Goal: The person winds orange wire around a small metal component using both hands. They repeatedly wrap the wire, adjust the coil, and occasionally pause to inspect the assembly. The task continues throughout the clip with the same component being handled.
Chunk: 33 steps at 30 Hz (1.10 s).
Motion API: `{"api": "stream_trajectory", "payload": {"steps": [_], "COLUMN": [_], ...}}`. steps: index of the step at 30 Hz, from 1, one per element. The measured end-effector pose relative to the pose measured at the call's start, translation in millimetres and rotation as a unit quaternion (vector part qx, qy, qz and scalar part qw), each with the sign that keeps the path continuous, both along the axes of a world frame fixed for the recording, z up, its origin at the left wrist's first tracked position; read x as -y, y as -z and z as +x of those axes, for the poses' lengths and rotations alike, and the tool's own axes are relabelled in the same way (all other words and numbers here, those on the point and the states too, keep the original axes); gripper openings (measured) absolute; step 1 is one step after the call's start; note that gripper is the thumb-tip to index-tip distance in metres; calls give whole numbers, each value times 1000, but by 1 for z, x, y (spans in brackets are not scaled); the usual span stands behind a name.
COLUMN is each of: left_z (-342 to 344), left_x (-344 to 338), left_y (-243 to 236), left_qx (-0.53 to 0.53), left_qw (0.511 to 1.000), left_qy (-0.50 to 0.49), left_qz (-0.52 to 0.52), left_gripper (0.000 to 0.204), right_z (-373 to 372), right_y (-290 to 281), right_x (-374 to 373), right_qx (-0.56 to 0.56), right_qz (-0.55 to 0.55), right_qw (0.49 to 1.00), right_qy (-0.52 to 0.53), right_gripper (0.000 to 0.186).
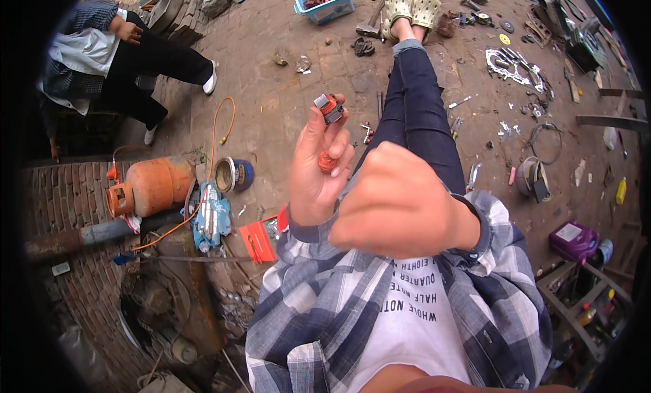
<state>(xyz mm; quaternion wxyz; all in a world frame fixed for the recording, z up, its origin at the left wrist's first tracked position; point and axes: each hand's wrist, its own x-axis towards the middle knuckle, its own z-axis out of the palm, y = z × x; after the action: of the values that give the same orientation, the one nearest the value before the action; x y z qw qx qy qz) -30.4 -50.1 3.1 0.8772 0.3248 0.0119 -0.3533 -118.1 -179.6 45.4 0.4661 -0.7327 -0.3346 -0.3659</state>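
Raised in the middle of the view, my left hand [319, 172] grips a small grey-and-orange piece [328, 108] at its fingertips, with an orange bundle [327, 161] in its lower fingers; whether the two are joined I cannot tell. My right hand [397, 206] is closed just right of it and a little lower, slightly blurred, its fingertips and anything in them hidden. My outstretched legs [417, 94] lie beyond both hands, in jeans and pale clogs.
Another person [122, 67] is at upper left. An orange gas cylinder [159, 186] with a hose, a red box [255, 241] and blue tub [325, 10] lie around me. Scattered metal parts [512, 74], a purple jug [573, 240] and a metal frame [563, 291] are on the right.
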Motion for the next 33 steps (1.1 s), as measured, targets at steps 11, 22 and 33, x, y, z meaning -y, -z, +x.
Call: {"api": "stream_trajectory", "payload": {"steps": [11, 22, 33], "left_z": [2, -6, -12], "left_x": [9, 8, 11], "left_y": [-4, -11, -14], "left_qx": [-23, 119, 129], "left_qw": [996, 992, 991], "left_qy": [22, -34, -23], "left_qz": [-78, 5, 26], "left_gripper": [44, 48, 43], "right_z": [-1, 17, 40], "right_y": [-55, -6, 16], "right_x": [-26, 18, 7], "right_qx": [142, -140, -95], "right_qz": [68, 57, 34], "right_qw": [987, 966, 945], "right_qy": [-27, 210, 312], "right_gripper": [18, 32, 23]}}
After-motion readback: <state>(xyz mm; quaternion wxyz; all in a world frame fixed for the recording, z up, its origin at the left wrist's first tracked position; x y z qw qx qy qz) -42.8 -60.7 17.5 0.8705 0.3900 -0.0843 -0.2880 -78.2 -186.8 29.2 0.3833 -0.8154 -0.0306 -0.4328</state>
